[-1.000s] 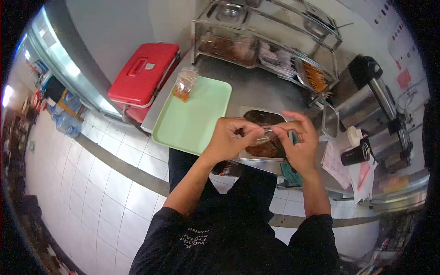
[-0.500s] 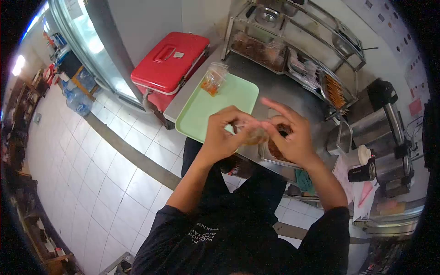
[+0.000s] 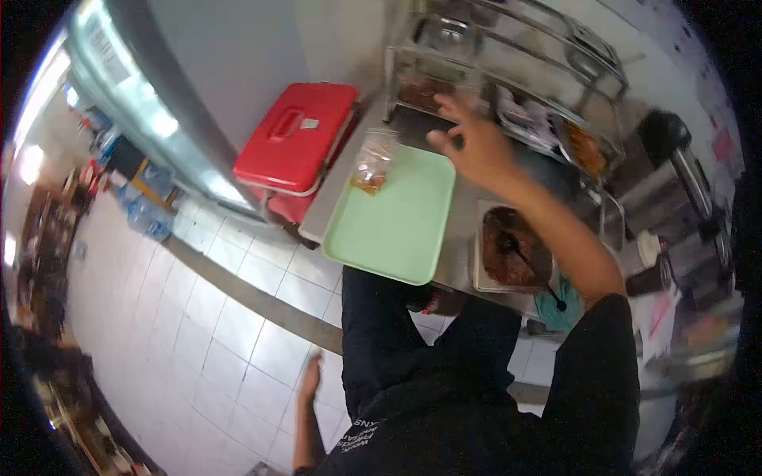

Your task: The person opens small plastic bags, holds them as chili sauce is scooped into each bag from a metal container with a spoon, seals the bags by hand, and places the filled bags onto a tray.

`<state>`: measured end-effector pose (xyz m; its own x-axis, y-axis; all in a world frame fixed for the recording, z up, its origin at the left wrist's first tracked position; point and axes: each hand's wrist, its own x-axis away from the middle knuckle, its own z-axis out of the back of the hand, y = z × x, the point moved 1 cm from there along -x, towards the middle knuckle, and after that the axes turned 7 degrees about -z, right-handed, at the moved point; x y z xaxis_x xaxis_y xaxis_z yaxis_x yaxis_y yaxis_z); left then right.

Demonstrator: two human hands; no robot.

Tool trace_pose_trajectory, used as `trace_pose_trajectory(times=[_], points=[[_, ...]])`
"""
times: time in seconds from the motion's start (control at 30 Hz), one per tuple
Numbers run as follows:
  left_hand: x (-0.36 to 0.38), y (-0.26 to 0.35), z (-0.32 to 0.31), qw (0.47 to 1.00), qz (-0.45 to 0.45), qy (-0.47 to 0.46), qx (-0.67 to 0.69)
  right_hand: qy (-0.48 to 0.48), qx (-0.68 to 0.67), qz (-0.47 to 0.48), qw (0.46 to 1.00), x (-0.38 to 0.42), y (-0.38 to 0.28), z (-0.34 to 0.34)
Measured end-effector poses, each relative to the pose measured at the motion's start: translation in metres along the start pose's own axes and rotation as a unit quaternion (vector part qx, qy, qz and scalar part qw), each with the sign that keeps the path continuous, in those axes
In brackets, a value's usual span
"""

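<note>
Green tray (image 3: pixel 397 230) sits on the steel desk (image 3: pixel 464 238), with a small clear bag (image 3: pixel 373 163) of orange stuff on its far left corner, right next to the red case (image 3: pixel 298 139). Right hand (image 3: pixel 468 143) is over the tray's far edge by the rack (image 3: pixel 508 79), fingers spread, holding nothing. Left hand (image 3: pixel 309 379) hangs low over the tiled floor, also released.

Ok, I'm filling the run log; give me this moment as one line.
right hand: open, empty, above counter by green tray | left hand: down at side, empty | bagged snack on tray | sauce pan with spoon
</note>
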<state>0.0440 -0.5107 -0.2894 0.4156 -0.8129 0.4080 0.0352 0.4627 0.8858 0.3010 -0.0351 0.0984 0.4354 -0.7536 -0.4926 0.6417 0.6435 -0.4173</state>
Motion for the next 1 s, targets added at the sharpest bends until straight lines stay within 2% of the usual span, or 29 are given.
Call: trace_pose_trajectory(times=[0.03, 0.07, 0.13, 0.2, 0.27, 0.3, 0.33, 0.37, 0.4, 0.43, 0.47, 0.5, 0.53, 0.57, 0.6, 0.67, 0.73, 0.77, 0.8, 0.83, 0.87, 0.9, 0.93, 0.97, 1.0], points=[[0.013, 0.003, -0.019, 0.997, 0.064, -0.035, 0.03, 0.034, 0.078, 0.044, 0.995, 0.008, 0.009, 0.035], [0.025, 0.009, -0.038, 0.988, 0.13, -0.067, 0.054, 0.029, 0.132, -0.013, 0.991, 0.018, 0.028, 0.067], [0.039, 0.048, -0.073, 0.97, 0.144, -0.046, 0.19, 0.02, 0.249, -0.136, 0.959, 0.042, 0.073, 0.144], [0.037, 0.061, -0.087, 0.938, 0.165, -0.041, 0.301, -0.013, 0.376, -0.257, 0.89, 0.079, 0.149, 0.202], [0.018, 0.033, -0.078, 0.911, 0.18, -0.098, 0.359, -0.169, 0.433, -0.369, 0.805, 0.118, 0.246, 0.228], [0.007, 0.02, -0.068, 0.898, 0.185, -0.137, 0.376, -0.199, 0.455, -0.368, 0.786, 0.15, 0.28, 0.225], [-0.004, 0.027, -0.063, 0.932, 0.105, -0.166, 0.304, -0.228, 0.475, -0.364, 0.768, 0.173, 0.309, 0.219], [-0.003, 0.078, -0.062, 0.938, 0.069, -0.176, 0.289, -0.268, 0.456, -0.372, 0.763, 0.184, 0.329, 0.213], [-0.023, 0.081, -0.052, 0.926, 0.044, -0.228, 0.297, -0.309, 0.436, -0.378, 0.756, 0.194, 0.346, 0.205], [-0.039, 0.082, -0.037, 0.938, 0.064, -0.186, 0.284, -0.242, 0.392, -0.334, 0.823, 0.218, 0.401, 0.189], [-0.079, 0.076, -0.018, 0.92, 0.071, -0.299, 0.244, -0.182, 0.346, -0.278, 0.877, 0.241, 0.453, 0.174], [-0.058, 0.132, -0.025, 0.986, -0.066, -0.106, 0.111, -0.155, 0.38, -0.296, 0.862, 0.23, 0.41, 0.18], [-0.048, 0.193, -0.03, 0.984, -0.141, -0.065, 0.089, -0.129, 0.412, -0.316, 0.845, 0.216, 0.357, 0.187], [-0.037, 0.239, -0.036, 0.981, -0.178, -0.005, 0.075, -0.103, 0.442, -0.336, 0.826, 0.2, 0.299, 0.195], [-0.023, 0.273, -0.04, 0.974, -0.221, 0.035, 0.048, -0.112, 0.459, -0.263, 0.841, 0.21, 0.324, 0.201], [-0.004, 0.304, -0.048, 0.957, -0.277, 0.084, 0.02, -0.135, 0.373, -0.378, 0.836, 0.194, 0.262, 0.227], [0.009, 0.315, -0.056, 0.947, -0.306, 0.099, 0.016, 0.01, 0.378, -0.339, 0.861, 0.205, 0.222, 0.24], [0.016, 0.321, -0.072, 0.928, -0.352, 0.119, 0.03, 0.05, 0.368, -0.296, 0.88, 0.211, 0.197, 0.246], [0.024, 0.323, -0.084, 0.932, -0.354, 0.066, 0.047, 0.09, 0.354, -0.253, 0.896, 0.22, 0.168, 0.249], [0.031, 0.325, -0.095, 0.933, -0.355, 0.013, 0.065, 0.091, 0.27, -0.212, 0.935, 0.227, 0.134, 0.252], [0.041, 0.327, -0.112, 0.936, -0.326, -0.076, 0.109, 0.09, 0.183, -0.167, 0.964, 0.237, 0.101, 0.245], [0.05, 0.329, -0.127, 0.93, -0.293, -0.156, 0.156, 0.049, 0.031, -0.126, 0.99, 0.251, 0.068, 0.228], [0.047, 0.334, -0.142, 0.882, -0.375, -0.248, 0.142, -0.004, -0.148, -0.095, 0.984, 0.265, 0.035, 0.211], [0.04, 0.341, -0.157, 0.819, -0.45, -0.336, 0.122, -0.063, -0.302, -0.079, 0.948, 0.279, 0.002, 0.194], [0.045, 0.356, -0.176, 0.817, -0.423, -0.351, 0.174, -0.155, -0.37, -0.023, 0.916, 0.283, -0.015, 0.17]])
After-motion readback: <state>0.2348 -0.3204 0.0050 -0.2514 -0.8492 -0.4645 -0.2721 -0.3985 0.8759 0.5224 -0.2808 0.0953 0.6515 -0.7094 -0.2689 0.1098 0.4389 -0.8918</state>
